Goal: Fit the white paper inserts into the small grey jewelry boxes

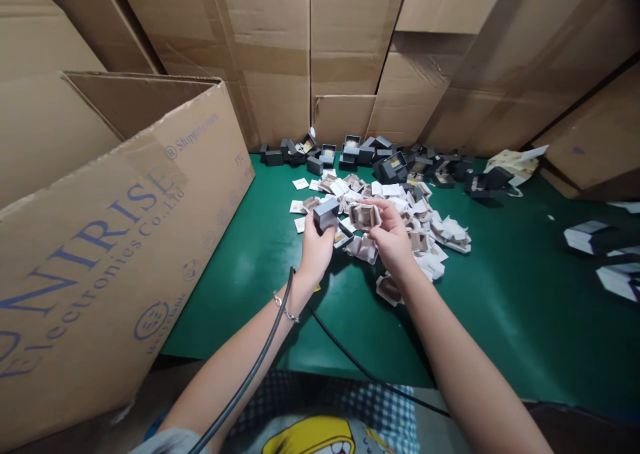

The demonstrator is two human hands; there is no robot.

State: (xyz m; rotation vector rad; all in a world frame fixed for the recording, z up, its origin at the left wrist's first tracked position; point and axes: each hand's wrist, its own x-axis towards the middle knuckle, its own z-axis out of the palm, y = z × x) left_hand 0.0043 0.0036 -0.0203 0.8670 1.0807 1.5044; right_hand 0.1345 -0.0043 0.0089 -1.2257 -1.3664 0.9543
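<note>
A small dark box (326, 213) and a folded card (366, 217) are held over the green table (240, 294).
The box is held low down by the left hand (317, 249), with the fingers closed around it. The card is pinched at its edge by the right hand (394, 239), with thumb and fingers a little apart. They are held side by side, near the heap of card pieces (440, 231). The box is probably light, hard and a bit slippery, so it is best gripped by its flat sides. The card is probably very light and easily bent, so it is best pinched gently. How hard they are squeezed cannot be told.
</note>
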